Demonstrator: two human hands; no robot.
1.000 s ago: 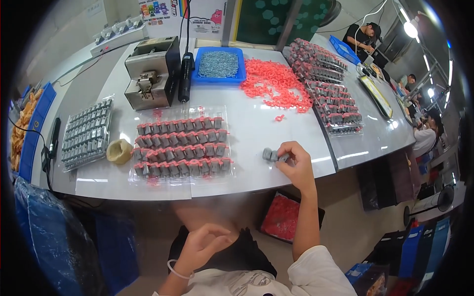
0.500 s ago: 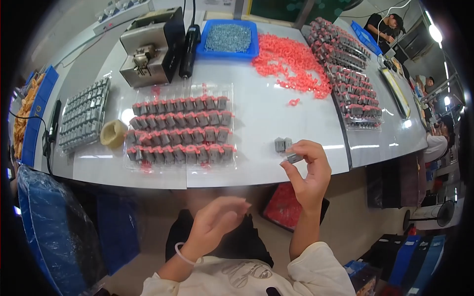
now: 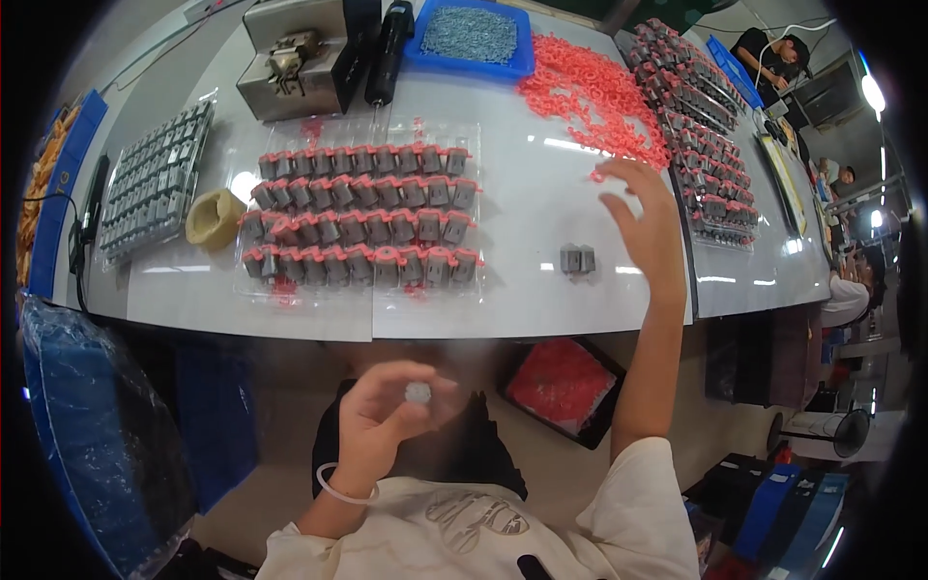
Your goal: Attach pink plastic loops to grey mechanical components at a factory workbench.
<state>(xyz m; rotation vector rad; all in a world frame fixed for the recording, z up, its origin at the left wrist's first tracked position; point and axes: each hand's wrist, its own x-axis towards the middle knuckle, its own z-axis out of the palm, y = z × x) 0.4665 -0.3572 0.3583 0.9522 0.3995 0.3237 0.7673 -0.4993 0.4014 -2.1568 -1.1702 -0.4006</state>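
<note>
My left hand (image 3: pixel 382 411), in front of the table edge, is closed on a small grey block (image 3: pixel 418 392) between thumb and fingers. Over the table's right part my right hand (image 3: pixel 643 217) reaches forward, fingers apart and nothing seen in them. Its fingertips are beside a single small red plastic ring (image 3: pixel 597 177); whether they touch it cannot be made out. Two grey blocks (image 3: pixel 577 259) stand side by side on the white tabletop, nearer to me. Left of them, a clear tray (image 3: pixel 474 217) holds rows of grey blocks fitted with red rings.
Loose red rings (image 3: pixel 580 92) lie heaped at the back, beside a blue tray of screws (image 3: pixel 517 66). An electric screwdriver (image 3: pixel 387 58) and a metal machine (image 3: pixel 304 63) stand back left. A tape roll (image 3: pixel 215 218) sits by a tray of grey blocks (image 3: pixel 159 184). Filled trays (image 3: pixel 710 179) line the right.
The grey block has left my right hand, which has moved forward to the lone red ring and opened. My left hand, empty before, now holds a grey block.
</note>
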